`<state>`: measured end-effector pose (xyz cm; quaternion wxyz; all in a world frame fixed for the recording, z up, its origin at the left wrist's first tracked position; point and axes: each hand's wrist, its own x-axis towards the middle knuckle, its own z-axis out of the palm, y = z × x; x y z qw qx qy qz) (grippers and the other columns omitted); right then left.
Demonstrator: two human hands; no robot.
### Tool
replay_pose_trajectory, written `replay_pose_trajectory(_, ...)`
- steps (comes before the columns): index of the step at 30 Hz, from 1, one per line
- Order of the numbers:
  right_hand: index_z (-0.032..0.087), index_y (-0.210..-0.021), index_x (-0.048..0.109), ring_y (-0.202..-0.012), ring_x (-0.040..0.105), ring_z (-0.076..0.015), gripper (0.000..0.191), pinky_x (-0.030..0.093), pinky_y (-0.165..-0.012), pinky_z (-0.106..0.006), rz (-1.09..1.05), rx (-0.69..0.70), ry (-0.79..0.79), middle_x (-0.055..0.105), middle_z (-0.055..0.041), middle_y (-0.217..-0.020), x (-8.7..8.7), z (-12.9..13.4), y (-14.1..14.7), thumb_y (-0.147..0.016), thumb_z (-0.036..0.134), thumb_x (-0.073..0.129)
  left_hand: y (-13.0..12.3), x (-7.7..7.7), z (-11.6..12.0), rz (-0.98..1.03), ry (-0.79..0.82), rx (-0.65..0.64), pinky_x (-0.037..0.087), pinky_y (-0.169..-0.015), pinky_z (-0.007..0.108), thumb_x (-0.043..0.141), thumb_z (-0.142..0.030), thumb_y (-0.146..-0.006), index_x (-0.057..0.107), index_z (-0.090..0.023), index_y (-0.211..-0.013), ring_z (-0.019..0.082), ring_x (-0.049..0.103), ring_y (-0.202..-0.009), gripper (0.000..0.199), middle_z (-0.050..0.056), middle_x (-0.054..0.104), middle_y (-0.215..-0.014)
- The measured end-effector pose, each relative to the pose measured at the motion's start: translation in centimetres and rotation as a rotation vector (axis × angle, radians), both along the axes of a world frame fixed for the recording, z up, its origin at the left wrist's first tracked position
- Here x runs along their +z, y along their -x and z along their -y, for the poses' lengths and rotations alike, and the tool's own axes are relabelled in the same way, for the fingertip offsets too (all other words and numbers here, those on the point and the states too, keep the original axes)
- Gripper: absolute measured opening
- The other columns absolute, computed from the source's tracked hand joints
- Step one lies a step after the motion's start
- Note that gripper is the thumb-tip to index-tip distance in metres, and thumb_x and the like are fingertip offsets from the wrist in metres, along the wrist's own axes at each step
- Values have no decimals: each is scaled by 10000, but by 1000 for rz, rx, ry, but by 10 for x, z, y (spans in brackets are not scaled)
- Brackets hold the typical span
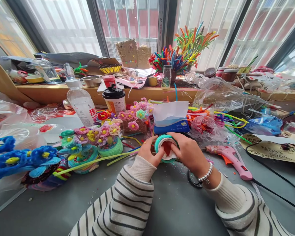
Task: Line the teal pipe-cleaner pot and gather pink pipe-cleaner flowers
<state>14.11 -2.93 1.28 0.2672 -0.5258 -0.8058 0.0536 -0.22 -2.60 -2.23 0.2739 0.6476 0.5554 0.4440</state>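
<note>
Both hands hold a small round pot [159, 143] wrapped in turquoise cord, tilted so its mouth faces me. White lining shows inside the rim, with a reddish patch deeper in. My left hand [148, 152] is closed around its left side, thumb at the rim. On the other side my right hand [190, 151] grips it, with the thumb reaching into the mouth. A black loop handle [193, 179], perhaps of scissors, lies under my right wrist. Just behind the pot stands a blue and white tissue pack [171, 119]. The pot's underside is hidden.
A pink glue gun [232, 160] with a black cord lies at right. Pots with fuzzy flowers [105, 132] stand at left, near a plastic bottle [82, 105] and lidded cup [114, 100]. Pipe cleaners [201, 114] pile behind. A cluttered ledge [142, 93] runs below the windows.
</note>
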Motion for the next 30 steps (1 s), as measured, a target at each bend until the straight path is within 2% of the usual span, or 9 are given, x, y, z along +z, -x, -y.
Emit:
replay_pose_trajectory(4,169,-1042,517,-872,563,-201,358,430,-746,-310,14,-24,37,600,-70,-998,10,5,-2,-769,385,436,2,-1,-3,164,104,13,429,-759,366,498,-267,-597,486,-128,-969,206,549,-808,398,96,575,-916)
replay_pose_trajectory(7,210,-975,558,-806,586,-181,250,433,-717,-293,42,-7,61,635,-35,-908,16,7,-4,-789,310,423,0,2,-1,258,158,-4,435,-723,353,517,-271,-583,468,-129,-933,196,549,-758,381,76,573,-836)
replay_pose_trajectory(11,172,-950,568,-831,580,-190,220,433,-726,-297,92,-32,-50,628,-64,-929,13,4,-4,-783,209,429,-4,7,3,251,212,2,434,-691,360,547,-379,-584,489,-142,-895,198,543,-720,395,60,567,-785)
replay_pose_trajectory(15,143,-1007,519,-803,578,-169,254,448,-689,-268,31,-11,-195,615,-69,-924,9,3,-3,-776,223,452,-4,6,2,327,197,0,422,-744,340,545,-268,-584,488,-149,-869,184,543,-763,314,42,565,-797)
replay_pose_trajectory(18,135,-938,513,-741,562,-160,224,449,-644,-259,-18,-23,-302,595,-65,-854,12,5,-2,-763,268,473,-2,4,0,382,220,61,419,-757,333,546,-206,-557,455,-150,-839,180,541,-775,301,33,550,-783)
replay_pose_trajectory(22,168,-770,531,-855,507,-191,92,418,-738,-306,10,-28,-388,549,-72,-905,15,7,-3,-752,239,475,-2,-1,-3,428,267,116,433,-714,327,583,-223,-533,426,-171,-823,160,539,-702,334,6,525,-746)
replay_pose_trajectory(26,167,-723,536,-921,463,-204,87,377,-814,-341,-11,-45,-414,507,-82,-968,13,7,-1,-743,234,485,-2,-6,-5,452,293,112,435,-689,363,609,-315,-530,400,-172,-838,175,535,-686,400,9,515,-722)
replay_pose_trajectory(30,164,-718,540,-926,444,-205,82,350,-845,-357,-28,-94,-425,482,-88,-999,10,8,3,-742,210,476,-3,-5,-2,432,189,42,422,-733,363,571,-269,-552,389,-164,-896,184,536,-747,403,31,529,-788)
